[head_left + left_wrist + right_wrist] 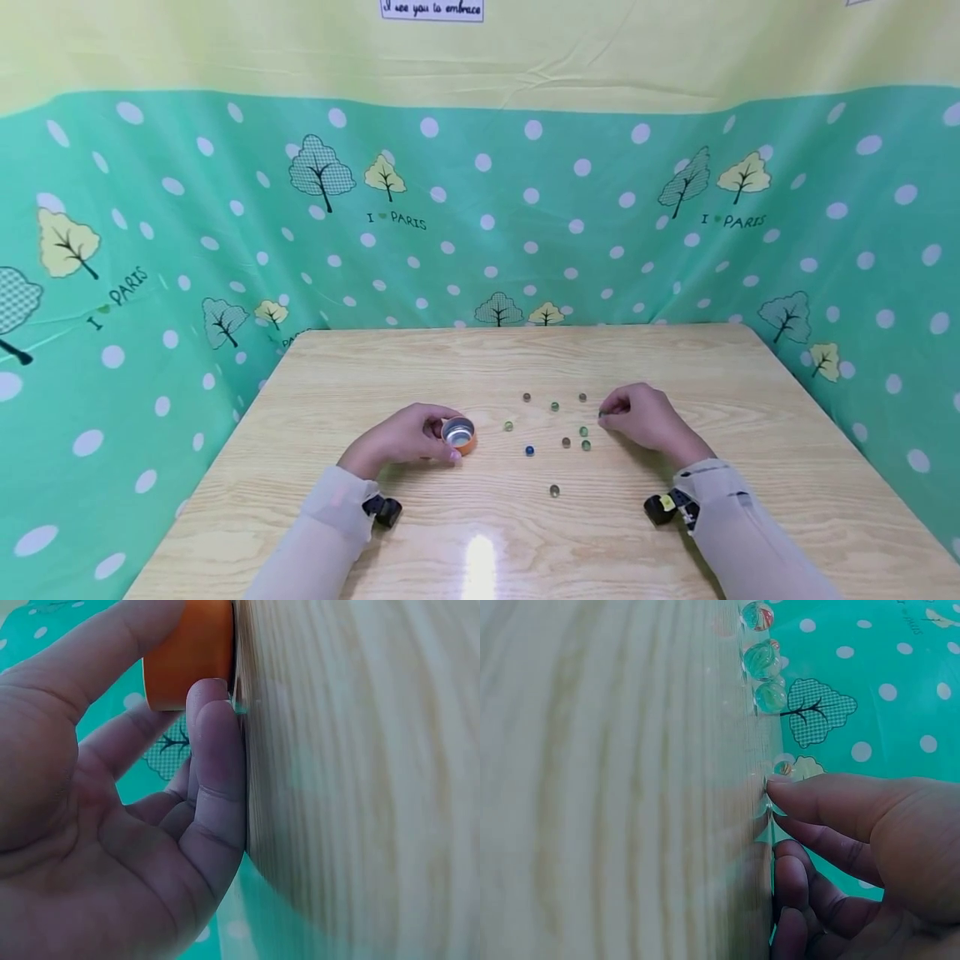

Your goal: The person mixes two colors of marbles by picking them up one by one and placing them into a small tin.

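My left hand [411, 435] grips a small round tin [459, 448], orange outside and silvery within, its open top facing up. In the left wrist view the orange wall of the tin [189, 656] sits between thumb and fingers, low at the tabletop. On the right, my right hand [642, 416] pinches a glass marble [601, 414] between thumb and index finger, mostly hidden by the fingertips. Between the hands lie several loose marbles: a blue one [529, 451], green ones such as this marble [583, 432], and brownish ones such as this marble [566, 442].
A pale wood-grain table [420, 367] carries everything. One brownish marble [555, 491] lies nearer to me than the others. Behind the table and at both sides hangs a green dotted cloth [457, 225] with tree prints. Each wrist wears a small black camera [388, 512].
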`<state>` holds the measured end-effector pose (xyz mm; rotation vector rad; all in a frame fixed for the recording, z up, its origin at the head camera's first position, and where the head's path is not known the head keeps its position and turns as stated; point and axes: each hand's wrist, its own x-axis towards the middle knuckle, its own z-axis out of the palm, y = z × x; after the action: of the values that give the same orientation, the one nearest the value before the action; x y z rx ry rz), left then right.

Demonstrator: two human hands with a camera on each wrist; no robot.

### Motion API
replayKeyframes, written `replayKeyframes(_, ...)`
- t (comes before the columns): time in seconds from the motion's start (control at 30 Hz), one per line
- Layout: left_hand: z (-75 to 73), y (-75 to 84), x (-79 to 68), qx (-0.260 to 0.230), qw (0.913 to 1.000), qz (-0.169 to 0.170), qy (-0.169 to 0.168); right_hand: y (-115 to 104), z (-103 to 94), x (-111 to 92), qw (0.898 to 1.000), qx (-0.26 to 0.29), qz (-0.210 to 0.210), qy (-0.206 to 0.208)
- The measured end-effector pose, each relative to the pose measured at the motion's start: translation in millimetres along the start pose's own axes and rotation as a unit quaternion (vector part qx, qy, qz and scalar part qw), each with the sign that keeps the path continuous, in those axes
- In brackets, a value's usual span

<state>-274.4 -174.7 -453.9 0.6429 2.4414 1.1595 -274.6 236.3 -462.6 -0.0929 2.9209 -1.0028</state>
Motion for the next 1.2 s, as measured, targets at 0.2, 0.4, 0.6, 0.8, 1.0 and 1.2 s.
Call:
replayKeyframes(0.2,2.0,-2.0,-0.8,0.005,0.9999,-0.009,0.003,0,2.8,-1,1.0,0.009,0.015,-0.007)
replayKeyframes(0.4,5.0,-5.8,-0.4,0.013,0.9996,-0.021,0.011,0,4.2,-3,1.0,0.015,0.012,-0.006)
replayKeyframes(0.6,8.0,-6.2,0.2,0.013,0.9999,0.002,0.0,2,3.3,-6,1.0,0.011,0.015,-0.007)
replayKeyframes(0.8,7.1,-4.5,-0.3,0.016,0.9998,-0.01,0.007,0,2.2,-4,1.0,0.009,0.008,-0.003)
replayKeyframes(1.0,5.4,-2.3,1.3,0.015,0.9998,-0.013,0.003,-3,1.3,-4,1.0,0.004,0.005,0.01)
replayKeyframes(1.2,3.0,2.7,-0.9,0.022,0.9994,-0.021,0.014,-9,1.7,-3,1.0,0.008,0.003,0.015)
